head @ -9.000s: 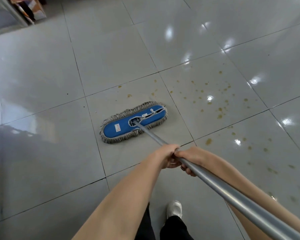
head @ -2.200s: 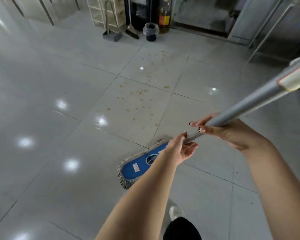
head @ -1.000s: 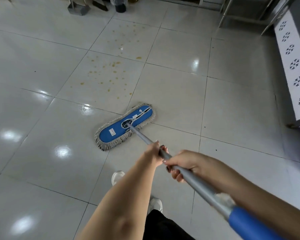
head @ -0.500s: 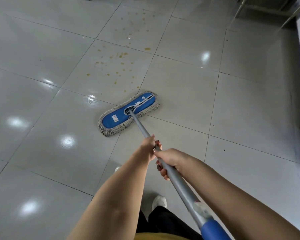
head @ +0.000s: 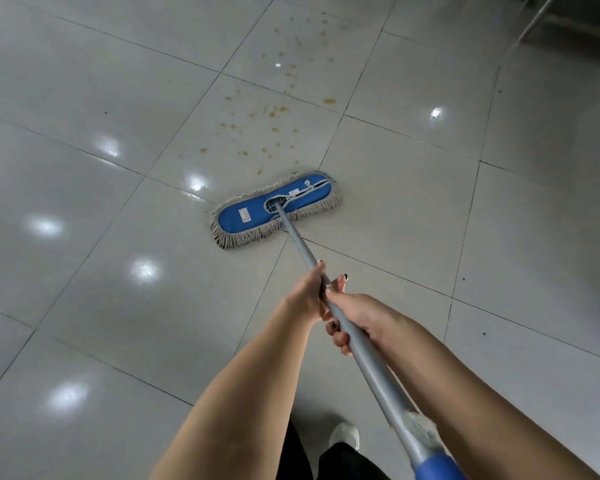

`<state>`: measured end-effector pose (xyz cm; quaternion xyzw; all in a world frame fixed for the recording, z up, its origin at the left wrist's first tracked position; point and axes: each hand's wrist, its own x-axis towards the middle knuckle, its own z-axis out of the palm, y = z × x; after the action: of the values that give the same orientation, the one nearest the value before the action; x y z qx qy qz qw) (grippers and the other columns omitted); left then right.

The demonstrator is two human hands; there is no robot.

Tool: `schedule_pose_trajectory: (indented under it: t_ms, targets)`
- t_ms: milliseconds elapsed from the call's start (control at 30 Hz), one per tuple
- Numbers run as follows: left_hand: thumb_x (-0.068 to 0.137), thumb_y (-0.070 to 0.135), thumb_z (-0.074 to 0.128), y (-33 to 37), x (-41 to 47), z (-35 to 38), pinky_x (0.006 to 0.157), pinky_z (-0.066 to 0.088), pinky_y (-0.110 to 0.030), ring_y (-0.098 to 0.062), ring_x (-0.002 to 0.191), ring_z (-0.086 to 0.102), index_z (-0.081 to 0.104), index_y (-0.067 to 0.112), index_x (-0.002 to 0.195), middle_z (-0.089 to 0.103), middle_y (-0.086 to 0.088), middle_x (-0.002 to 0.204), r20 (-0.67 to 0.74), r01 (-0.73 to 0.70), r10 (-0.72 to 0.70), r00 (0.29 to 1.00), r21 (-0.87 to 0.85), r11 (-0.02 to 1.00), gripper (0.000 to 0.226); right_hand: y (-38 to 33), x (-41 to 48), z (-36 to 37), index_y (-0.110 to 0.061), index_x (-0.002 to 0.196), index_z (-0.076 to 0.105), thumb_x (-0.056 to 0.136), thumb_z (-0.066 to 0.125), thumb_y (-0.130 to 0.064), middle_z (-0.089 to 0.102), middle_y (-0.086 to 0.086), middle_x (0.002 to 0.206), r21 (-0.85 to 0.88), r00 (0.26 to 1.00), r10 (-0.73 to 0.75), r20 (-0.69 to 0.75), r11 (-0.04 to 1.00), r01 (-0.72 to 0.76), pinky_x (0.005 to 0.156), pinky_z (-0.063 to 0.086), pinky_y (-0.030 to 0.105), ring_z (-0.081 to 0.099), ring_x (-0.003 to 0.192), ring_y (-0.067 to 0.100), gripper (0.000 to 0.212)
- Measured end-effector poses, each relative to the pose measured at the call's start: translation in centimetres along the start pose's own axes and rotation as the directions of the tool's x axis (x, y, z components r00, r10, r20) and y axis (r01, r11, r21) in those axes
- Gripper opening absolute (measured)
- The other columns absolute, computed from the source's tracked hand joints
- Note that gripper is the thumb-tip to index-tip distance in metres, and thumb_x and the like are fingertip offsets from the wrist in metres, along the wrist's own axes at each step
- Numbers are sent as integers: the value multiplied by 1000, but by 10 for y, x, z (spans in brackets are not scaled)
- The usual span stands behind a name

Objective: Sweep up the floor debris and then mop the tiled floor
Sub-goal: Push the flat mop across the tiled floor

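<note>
Blue mop [head: 248, 216] gripped by left hand [head: 308, 293] and right hand [head: 355, 315].

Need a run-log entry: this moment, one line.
phase: mopping | left hand, right hand: gripping mop handle | mop head: flat on floor, short of yellow spots

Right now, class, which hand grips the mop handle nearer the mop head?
The left hand: it holds the handle closest to the blue mop head; the right hand grips just behind it.
</note>
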<state>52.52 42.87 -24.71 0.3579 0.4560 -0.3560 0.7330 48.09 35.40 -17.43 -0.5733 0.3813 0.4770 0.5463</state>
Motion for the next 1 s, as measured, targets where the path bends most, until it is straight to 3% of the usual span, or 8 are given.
schedule_pose_trajectory:
  t_ms: [67, 267, 400, 567, 667, 733, 933, 1000]
  targets:
    - [97, 42, 41, 26, 3, -3, 43, 41, -13, -9, 27, 51, 37, 14, 80, 55, -1, 36, -26, -5, 8, 1000, 125, 992, 33, -21, 8, 13, -12, 67, 41, 96, 38, -52, 44, 0, 38, 25, 1000, -10, 6, 1000, 10, 30, 33, 10, 37, 22, 8, 49]
    - [98, 35, 43, 107, 15, -14, 36, 38, -10, -8, 25, 50, 43, 12, 77, 54, 4, 33, -69, -33, 70, 995, 435, 900, 31, -89, 25, 53, -10, 69, 40, 98, 32, -51, 39, 5, 51, 114, 1000, -26, -7, 993, 27, 30, 32, 9, 35, 20, 9, 50]
    - [98, 30, 43, 152, 22, -14, 44, 39, -18, -13, 40, 55, 42, 11, 74, 52, 3, 30, -58, -53, 93, 994, 493, 869, 31, -129, 35, 71, -9, 70, 41, 97, 33, -51, 41, 2, 34, 186, 1000, -6, -6, 983, 7, 29, 32, 9, 35, 20, 10, 51]
    - [99, 26, 43, 197, 39, -15, 31, 38, -12, -10, 35, 56, 41, 9, 77, 54, 2, 32, -37, -32, 64, 997, 564, 825, 28, -166, 55, 86, -8, 67, 43, 96, 37, -51, 40, 5, 44, 246, 999, 14, -44, 969, -3, 30, 30, 9, 34, 20, 10, 52]
    - [98, 23, 44, 227, 53, -15, 40, 39, -18, -14, 52, 51, 42, 9, 73, 56, -4, 52, -21, -18, 39, 999, 626, 779, 29, -195, 70, 93, -7, 68, 43, 97, 39, -48, 39, 6, 49, 275, 999, 9, -52, 961, 6, 29, 30, 9, 35, 19, 11, 50]
    - [98, 23, 43, 252, 63, -12, 43, 35, -22, -16, 53, 44, 40, 8, 71, 44, -6, 63, 11, -29, 29, 1000, 676, 736, 31, -220, 82, 96, -7, 70, 43, 98, 38, -45, 38, 6, 55, 289, 998, -4, -61, 957, 22, 29, 30, 9, 36, 19, 11, 48]
    - [98, 18, 41, 330, 82, 15, 47, 30, -24, -16, 54, 36, 38, 10, 67, 33, -7, 64, 56, -55, 18, 998, 767, 640, 32, -302, 106, 97, -7, 67, 45, 97, 39, -48, 38, 4, 58, 405, 999, 53, -4, 913, -47, 28, 30, 8, 35, 18, 10, 51]
    - [97, 18, 40, 360, 88, 22, 42, 29, -22, -15, 53, 34, 36, 11, 67, 32, -6, 63, 63, -50, -1, 998, 802, 596, 32, -332, 111, 100, -8, 67, 46, 97, 40, -48, 39, 4, 58, 436, 998, 59, -12, 899, -48, 28, 30, 8, 36, 18, 10, 50]
